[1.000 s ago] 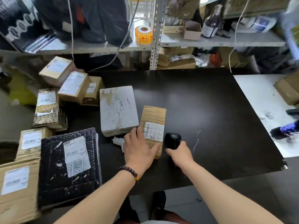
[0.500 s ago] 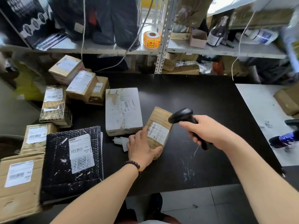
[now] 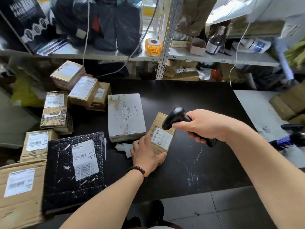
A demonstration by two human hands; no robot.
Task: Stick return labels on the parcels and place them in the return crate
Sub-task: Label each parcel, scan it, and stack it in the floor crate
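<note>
A small brown cardboard parcel [image 3: 160, 128] with a white barcode label lies on the black table [image 3: 189, 100]. My left hand [image 3: 146, 153] grips its near end, thumb along the front edge. My right hand [image 3: 200, 125] grips a black handheld barcode scanner [image 3: 175, 117] just above the parcel, its head pointing down at the label. A larger white box [image 3: 126, 116] sits right beside the parcel on its left. A roll of orange and yellow stickers [image 3: 153, 47] stands on the shelf behind.
Several labelled parcels crowd the table's left side, among them a black bubble mailer [image 3: 74, 169] and a large brown box [image 3: 21, 194]. Crumpled white paper [image 3: 123, 147] lies by my left hand. A white table [image 3: 257, 106] adjoins on the right. Cluttered metal shelving [image 3: 163, 57] stands behind.
My right hand picked the scanner up off the table and raised it over the parcel's label. My left hand tilted and turned the parcel slightly.
</note>
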